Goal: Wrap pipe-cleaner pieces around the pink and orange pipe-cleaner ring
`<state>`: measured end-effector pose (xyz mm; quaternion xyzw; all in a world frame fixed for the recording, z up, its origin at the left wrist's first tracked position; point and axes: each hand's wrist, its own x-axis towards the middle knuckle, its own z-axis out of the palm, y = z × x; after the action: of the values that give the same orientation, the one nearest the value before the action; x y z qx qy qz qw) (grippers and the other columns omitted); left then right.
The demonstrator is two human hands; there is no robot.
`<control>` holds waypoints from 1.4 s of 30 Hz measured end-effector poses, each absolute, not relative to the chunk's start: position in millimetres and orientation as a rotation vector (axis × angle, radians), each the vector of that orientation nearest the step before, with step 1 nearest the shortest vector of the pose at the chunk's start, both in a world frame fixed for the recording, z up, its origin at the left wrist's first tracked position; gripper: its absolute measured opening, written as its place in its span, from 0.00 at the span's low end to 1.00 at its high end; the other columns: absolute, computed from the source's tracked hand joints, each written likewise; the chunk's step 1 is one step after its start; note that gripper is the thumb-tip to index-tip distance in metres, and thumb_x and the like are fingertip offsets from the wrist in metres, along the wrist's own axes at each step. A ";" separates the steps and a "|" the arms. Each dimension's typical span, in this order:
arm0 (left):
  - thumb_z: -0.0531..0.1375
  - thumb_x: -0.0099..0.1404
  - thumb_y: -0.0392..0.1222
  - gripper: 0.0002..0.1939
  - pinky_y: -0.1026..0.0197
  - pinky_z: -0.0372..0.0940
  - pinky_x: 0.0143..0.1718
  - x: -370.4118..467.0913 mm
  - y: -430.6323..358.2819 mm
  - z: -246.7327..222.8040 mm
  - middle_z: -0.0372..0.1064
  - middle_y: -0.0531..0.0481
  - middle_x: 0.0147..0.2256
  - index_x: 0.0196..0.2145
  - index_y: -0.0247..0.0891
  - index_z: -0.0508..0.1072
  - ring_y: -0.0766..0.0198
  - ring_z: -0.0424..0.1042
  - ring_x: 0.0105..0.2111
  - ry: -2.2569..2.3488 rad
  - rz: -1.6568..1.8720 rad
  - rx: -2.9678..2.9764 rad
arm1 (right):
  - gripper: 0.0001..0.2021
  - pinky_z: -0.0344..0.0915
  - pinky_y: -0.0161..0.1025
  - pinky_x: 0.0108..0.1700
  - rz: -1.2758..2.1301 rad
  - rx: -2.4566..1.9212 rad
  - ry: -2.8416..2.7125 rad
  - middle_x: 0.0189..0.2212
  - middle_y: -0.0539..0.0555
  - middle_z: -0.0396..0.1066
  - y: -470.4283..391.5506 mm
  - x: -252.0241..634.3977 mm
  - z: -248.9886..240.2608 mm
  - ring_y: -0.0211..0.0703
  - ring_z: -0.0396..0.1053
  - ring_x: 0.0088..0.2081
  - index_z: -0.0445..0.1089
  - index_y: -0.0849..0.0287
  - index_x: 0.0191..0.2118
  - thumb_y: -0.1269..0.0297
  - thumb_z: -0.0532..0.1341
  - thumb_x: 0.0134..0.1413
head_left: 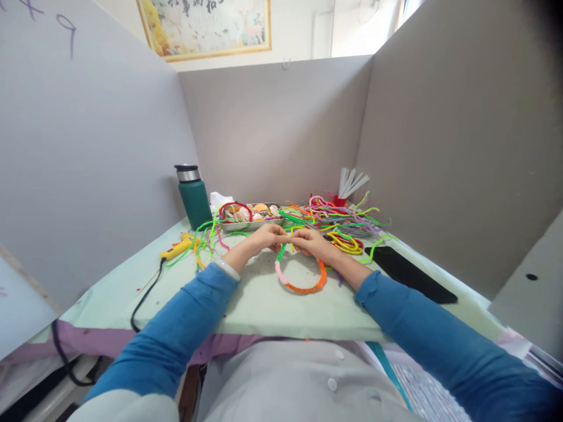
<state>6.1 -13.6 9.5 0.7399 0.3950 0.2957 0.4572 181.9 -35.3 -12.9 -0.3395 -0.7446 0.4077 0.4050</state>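
1. From my remote post, I see the left hand (268, 235) and right hand (309, 241) meet, fingertips pinched narrowly at the top of a fuzzy green-pink-orange ring (307, 289).
2. The ring sits above the pale tablecloth (259, 319), between the forearms.
3. A purple "9"-like mark tops the left partition (97, 152); the framed picture's (211, 35) characters are cut off.
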 end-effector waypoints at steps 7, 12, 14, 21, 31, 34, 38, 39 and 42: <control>0.63 0.46 0.48 0.19 0.69 0.57 0.19 8.4 -7.2 1.6 0.61 0.55 0.22 0.31 0.34 0.64 0.74 0.61 0.18 0.910 0.869 1.845 | 0.12 0.44 0.29 0.17 1.063 -0.828 -1.867 0.17 0.45 0.59 -24.9 182.8 -21.3 0.26 0.48 0.15 0.62 0.62 0.26 0.57 0.56 0.46; 0.63 0.46 0.46 0.17 0.70 0.57 0.18 10.6 -5.8 0.5 0.62 0.54 0.24 0.30 0.33 0.64 0.76 0.60 0.17 0.881 0.925 1.900 | 0.12 0.44 0.29 0.17 1.049 -0.825 -1.878 0.18 0.45 0.58 -24.7 183.2 -21.9 0.26 0.48 0.15 0.62 0.63 0.26 0.57 0.55 0.46; 0.63 0.46 0.46 0.16 0.70 0.56 0.17 10.8 -5.5 0.7 0.63 0.54 0.24 0.29 0.33 0.65 0.76 0.59 0.17 0.901 0.924 1.927 | 0.13 0.43 0.29 0.17 1.052 -0.829 -1.878 0.17 0.45 0.57 -23.7 183.5 -22.6 0.26 0.48 0.15 0.62 0.63 0.26 0.56 0.55 0.46; 0.62 0.47 0.46 0.15 0.70 0.55 0.15 10.3 -6.2 2.0 0.64 0.54 0.23 0.29 0.32 0.67 0.77 0.58 0.15 0.952 0.905 1.977 | 0.13 0.45 0.29 0.17 1.020 -0.848 -1.892 0.17 0.46 0.58 -21.8 183.9 -23.6 0.27 0.48 0.16 0.62 0.63 0.27 0.55 0.55 0.46; 0.61 0.48 0.47 0.16 0.70 0.57 0.18 8.8 -0.6 -2.5 0.62 0.54 0.20 0.30 0.32 0.67 0.75 0.60 0.17 0.932 0.868 1.967 | 0.13 0.44 0.29 0.18 1.012 -0.833 -1.913 0.15 0.45 0.56 -24.2 185.3 -22.9 0.27 0.48 0.16 0.62 0.63 0.25 0.56 0.55 0.46; 0.61 0.48 0.47 0.16 0.70 0.58 0.18 8.6 -0.3 -2.9 0.62 0.54 0.20 0.29 0.32 0.67 0.74 0.60 0.18 0.911 0.868 1.980 | 0.13 0.44 0.29 0.18 1.019 -0.839 -1.912 0.15 0.45 0.56 -25.2 185.2 -22.1 0.27 0.48 0.16 0.62 0.63 0.25 0.56 0.55 0.46; 0.61 0.48 0.48 0.16 0.70 0.57 0.19 8.6 -0.6 -2.6 0.63 0.54 0.21 0.30 0.32 0.67 0.75 0.60 0.18 0.909 0.867 1.990 | 0.13 0.43 0.29 0.17 1.029 -0.851 -1.898 0.16 0.46 0.56 -26.9 184.6 -20.7 0.27 0.48 0.16 0.62 0.63 0.25 0.56 0.55 0.46; 0.61 0.48 0.48 0.16 0.70 0.57 0.19 8.5 -0.5 -2.5 0.63 0.54 0.21 0.30 0.32 0.67 0.74 0.60 0.19 0.909 0.866 1.991 | 0.13 0.43 0.29 0.17 1.030 -0.851 -1.897 0.16 0.46 0.56 -27.0 184.5 -20.5 0.27 0.47 0.16 0.62 0.63 0.25 0.56 0.55 0.46; 0.61 0.48 0.48 0.15 0.70 0.58 0.20 8.1 0.0 -2.7 0.63 0.54 0.22 0.30 0.33 0.67 0.74 0.60 0.19 0.917 0.858 1.993 | 0.13 0.43 0.29 0.17 1.031 -0.841 -1.902 0.16 0.46 0.56 -26.9 184.8 -20.9 0.27 0.47 0.16 0.62 0.63 0.25 0.57 0.55 0.46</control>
<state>8.1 0.0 -2.7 0.7815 0.3597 0.3364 0.3830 184.8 -26.9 -20.9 -0.3324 -0.7514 0.4073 0.3988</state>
